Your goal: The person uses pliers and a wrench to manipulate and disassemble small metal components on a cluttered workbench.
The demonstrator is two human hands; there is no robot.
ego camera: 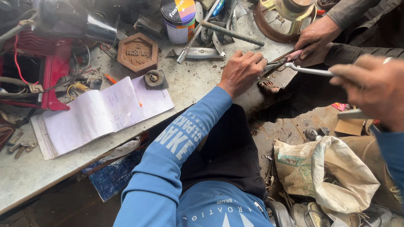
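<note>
Three hands are meeting at the desk's (198,84) far edge: two belong to the person in blue sleeves, one to a co-worker. Fingers of the left hand (242,71) are curling together, knuckles up, pressing down on the near end of one thin dark rod (283,58) at the desk's edge. Fingers of the right hand (370,90) are closing around the handle of one silver wrench (307,70), whose head is sitting on the rod just beside the left knuckles. One co-worker's hand (315,38), coming out of a grey-brown sleeve, is pinching the rod's far end, touching it from above. Outward from these, one utility knife (198,52) is lying on the desk near the left hand, with one long grey bar (233,33) crossing above it and one paint can (179,19) with a multicoloured lid standing behind. One hexagonal brown weight (137,52) is resting further left, one small round metal fitting (155,79) just beside it, and one open notebook (101,113) with handwritten pages lying nearer. One red machine part (52,71) with wires is occupying the left corner. Below the desk, one pale woven sack (332,172) is slumping on the floor.
</note>
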